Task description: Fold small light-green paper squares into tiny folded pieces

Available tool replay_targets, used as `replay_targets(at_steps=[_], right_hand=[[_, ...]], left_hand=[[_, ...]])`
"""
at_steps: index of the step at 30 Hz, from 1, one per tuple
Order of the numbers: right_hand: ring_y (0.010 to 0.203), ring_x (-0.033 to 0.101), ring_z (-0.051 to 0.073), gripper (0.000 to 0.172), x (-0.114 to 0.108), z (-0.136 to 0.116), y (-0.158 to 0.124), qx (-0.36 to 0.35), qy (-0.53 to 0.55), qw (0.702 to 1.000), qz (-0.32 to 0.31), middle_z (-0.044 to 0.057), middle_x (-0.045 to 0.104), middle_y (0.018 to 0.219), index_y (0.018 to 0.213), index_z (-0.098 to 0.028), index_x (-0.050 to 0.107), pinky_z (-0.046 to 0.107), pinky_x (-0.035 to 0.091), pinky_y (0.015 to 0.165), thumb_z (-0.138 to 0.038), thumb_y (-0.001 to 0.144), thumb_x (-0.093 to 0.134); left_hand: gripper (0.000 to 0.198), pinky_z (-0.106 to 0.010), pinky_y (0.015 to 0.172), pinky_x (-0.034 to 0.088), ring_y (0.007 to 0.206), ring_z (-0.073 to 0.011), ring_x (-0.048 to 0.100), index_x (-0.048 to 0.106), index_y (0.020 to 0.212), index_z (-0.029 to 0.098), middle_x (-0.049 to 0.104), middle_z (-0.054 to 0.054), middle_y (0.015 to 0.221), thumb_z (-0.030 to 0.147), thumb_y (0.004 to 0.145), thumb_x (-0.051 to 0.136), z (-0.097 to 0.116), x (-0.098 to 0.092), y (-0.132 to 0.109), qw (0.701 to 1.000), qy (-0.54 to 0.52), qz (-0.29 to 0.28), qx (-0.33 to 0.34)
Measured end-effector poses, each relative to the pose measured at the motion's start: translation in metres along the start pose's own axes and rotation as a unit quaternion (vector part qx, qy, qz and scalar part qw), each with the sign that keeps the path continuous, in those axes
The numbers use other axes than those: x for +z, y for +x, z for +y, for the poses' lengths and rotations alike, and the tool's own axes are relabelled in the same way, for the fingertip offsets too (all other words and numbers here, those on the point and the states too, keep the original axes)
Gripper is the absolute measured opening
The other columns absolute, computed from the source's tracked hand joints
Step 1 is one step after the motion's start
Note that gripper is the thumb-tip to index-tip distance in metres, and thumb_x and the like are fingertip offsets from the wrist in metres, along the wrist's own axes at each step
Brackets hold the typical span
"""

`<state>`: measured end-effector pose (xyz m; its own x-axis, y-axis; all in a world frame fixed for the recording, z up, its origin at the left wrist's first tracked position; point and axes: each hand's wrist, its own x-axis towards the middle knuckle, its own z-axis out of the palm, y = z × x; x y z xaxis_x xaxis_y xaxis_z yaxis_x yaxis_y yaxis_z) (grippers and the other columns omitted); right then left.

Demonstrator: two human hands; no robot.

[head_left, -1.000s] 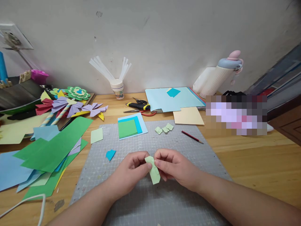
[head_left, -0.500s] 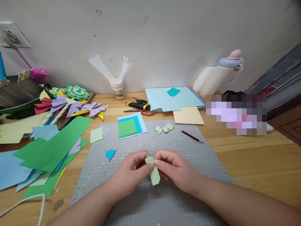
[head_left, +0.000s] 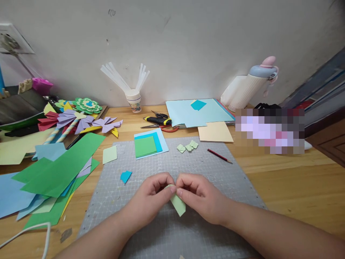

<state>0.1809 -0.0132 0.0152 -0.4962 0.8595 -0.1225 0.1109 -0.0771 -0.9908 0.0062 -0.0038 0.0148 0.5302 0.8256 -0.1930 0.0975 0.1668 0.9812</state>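
A small pale green folded paper strip point(head_left: 179, 205) is pinched between my two hands above the grey cutting mat point(head_left: 129, 216). My left hand point(head_left: 157, 192) grips its upper left part with thumb and fingers. Against its upper right edge, the thumb and fingers of my right hand point(head_left: 201, 196) are closed too, the two hands nearly touching. The lower end of the strip points down, partly bare. Beyond the hands lie small pale green folded pieces point(head_left: 191, 145) and a pencil point(head_left: 219, 156). A blue paper piece point(head_left: 125, 176) rests left of my left hand.
Stacked green and blue squares point(head_left: 145, 146) lie at the mat's back edge. Behind are scissors, a yellow-black cutter point(head_left: 157, 120), a cup of straws point(head_left: 133, 99) and light blue sheets point(head_left: 199, 115). Green sheets point(head_left: 64, 165) and paper flowers fill the left; a bottle point(head_left: 249, 86) leans right.
The pale green strip has tilted and shifted slightly down, and its upper end is now more covered by my fingers. Both hands keep their pinch, slightly closer together.
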Motion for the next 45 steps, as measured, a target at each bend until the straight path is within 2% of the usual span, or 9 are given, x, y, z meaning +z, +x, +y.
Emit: replay_targets(at_steps=[4, 6, 10, 14, 18, 24, 32, 36, 45], right_hand=[[0.054, 0.041, 0.009, 0.018, 0.0, 0.004, 0.002, 0.022, 0.054, 0.998, -0.017, -0.005, 0.044, 0.061, 0.072, -0.018, 0.046, 0.022, 0.033, 0.052, -0.03, 0.084, 0.051], [0.054, 0.039, 0.009, 0.015, 0.0, 0.004, 0.001, 0.025, 0.046, 0.999, -0.005, -0.005, 0.043, 0.061, 0.07, -0.018, 0.045, 0.022, 0.031, 0.052, -0.025, 0.082, 0.051], [0.054, 0.032, 0.008, 0.015, -0.001, 0.004, 0.0, 0.019, 0.016, 1.0, 0.0, -0.006, 0.038, 0.058, 0.065, -0.018, 0.043, 0.022, 0.026, 0.05, -0.018, 0.077, 0.051], [0.054, 0.033, 0.008, 0.013, -0.001, 0.007, 0.002, 0.033, 0.009, 0.999, -0.015, -0.006, 0.04, 0.058, 0.065, -0.018, 0.044, 0.022, 0.026, 0.049, -0.017, 0.076, 0.052], [0.054, 0.037, 0.008, 0.011, -0.004, 0.01, 0.004, 0.022, 0.019, 0.999, 0.017, -0.005, 0.042, 0.06, 0.069, -0.017, 0.048, 0.022, 0.03, 0.05, -0.018, 0.079, 0.05], [0.055, 0.042, 0.009, 0.012, -0.007, 0.01, 0.007, 0.016, 0.01, 0.998, 0.058, -0.005, 0.044, 0.062, 0.068, -0.018, 0.049, 0.022, 0.034, 0.052, -0.021, 0.08, 0.051], [0.056, 0.045, 0.01, 0.016, -0.011, 0.005, 0.003, 0.008, -0.091, 0.994, 0.067, -0.004, 0.048, 0.06, 0.068, -0.017, 0.051, 0.023, 0.034, 0.052, -0.026, 0.082, 0.052], [0.059, 0.043, 0.01, 0.012, -0.013, 0.004, 0.005, -0.005, -0.114, 0.992, 0.05, -0.003, 0.049, 0.064, 0.073, -0.018, 0.053, 0.023, 0.033, 0.054, -0.024, 0.083, 0.05], [0.052, 0.046, 0.008, 0.02, -0.01, 0.004, 0.004, 0.039, 0.055, 0.997, 0.025, -0.003, 0.049, 0.065, 0.072, -0.017, 0.051, 0.021, 0.033, 0.048, -0.034, 0.081, 0.054]], left_hand=[[0.025, -0.025, 0.061, 0.031, 0.063, -0.0119, 0.038, 0.047, 0.064, 0.017, 0.043, 0.003, 0.063, 0.033, 0.083, 0.051, 0.003, 0.0, 0.0, 0.999, 0.009, 0.04, 0.011], [0.024, -0.025, 0.061, 0.031, 0.063, -0.0119, 0.039, 0.047, 0.064, 0.017, 0.043, 0.003, 0.064, 0.032, 0.083, 0.052, 0.003, 0.0, 0.0, 0.999, 0.013, 0.049, 0.014], [0.019, -0.025, 0.059, 0.031, 0.063, -0.0121, 0.038, 0.047, 0.065, 0.017, 0.042, 0.003, 0.063, 0.028, 0.081, 0.051, 0.001, 0.001, 0.0, 0.998, 0.051, 0.031, 0.006], [0.013, -0.025, 0.061, 0.032, 0.066, -0.0131, 0.041, 0.049, 0.069, 0.018, 0.046, 0.002, 0.067, 0.025, 0.08, 0.051, 0.002, 0.002, 0.001, 0.995, 0.101, 0.023, 0.01], [0.015, -0.025, 0.06, 0.032, 0.064, -0.0125, 0.04, 0.047, 0.068, 0.018, 0.043, 0.003, 0.066, 0.026, 0.08, 0.049, 0.003, 0.001, 0.001, 0.994, 0.084, 0.064, 0.014], [0.018, -0.025, 0.06, 0.032, 0.064, -0.0125, 0.04, 0.046, 0.068, 0.018, 0.044, 0.003, 0.066, 0.029, 0.081, 0.05, 0.0, 0.0, 0.001, 0.993, 0.088, 0.077, 0.007], [0.022, -0.026, 0.06, 0.034, 0.063, -0.0136, 0.045, 0.05, 0.064, 0.018, 0.052, 0.001, 0.064, 0.032, 0.081, 0.052, 0.002, -0.006, 0.001, 0.973, 0.205, 0.106, 0.003], [0.022, -0.025, 0.06, 0.035, 0.063, -0.0137, 0.046, 0.051, 0.065, 0.017, 0.053, 0.001, 0.064, 0.032, 0.081, 0.052, 0.007, -0.006, 0.002, 0.973, 0.209, 0.101, 0.0], [0.014, -0.026, 0.065, 0.036, 0.07, -0.0143, 0.048, 0.057, 0.076, 0.016, 0.054, 0.0, 0.071, 0.028, 0.08, 0.051, 0.01, -0.006, 0.001, 0.992, 0.112, 0.051, -0.003]])
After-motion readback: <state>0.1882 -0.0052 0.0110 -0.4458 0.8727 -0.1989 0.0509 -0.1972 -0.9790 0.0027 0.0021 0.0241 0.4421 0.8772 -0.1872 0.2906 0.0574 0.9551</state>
